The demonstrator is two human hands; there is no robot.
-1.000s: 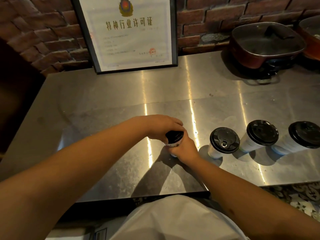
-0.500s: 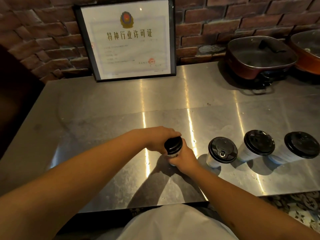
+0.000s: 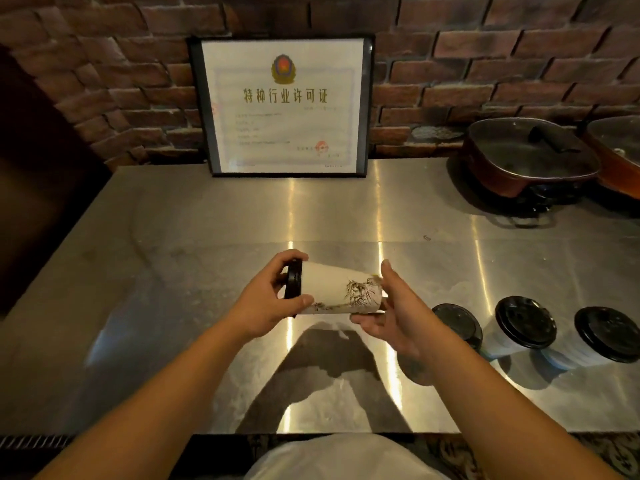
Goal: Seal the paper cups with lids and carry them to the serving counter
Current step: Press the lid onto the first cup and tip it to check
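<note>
Paper cup (image 3: 341, 289) lies sideways above the counter (image 3: 173, 237), left hand (image 3: 266, 303) pinching its black lid (image 3: 293, 284), right hand (image 3: 391, 317) cupping the base; firm, even rim pressure should seat it.

A framed certificate (image 3: 284, 105) leaned against the brick wall at the back of the counter (image 3: 173, 237), and its large gold heading read 特种行业许可证, printed below a round red and gold emblem. The smaller lines of print under that heading and the red stamp near its lower right were too faint to read. The paper cup (image 3: 341, 289) held sideways carried a brown ink drawing near its base but no legible words, and the black lids showed no readable marks.
</note>
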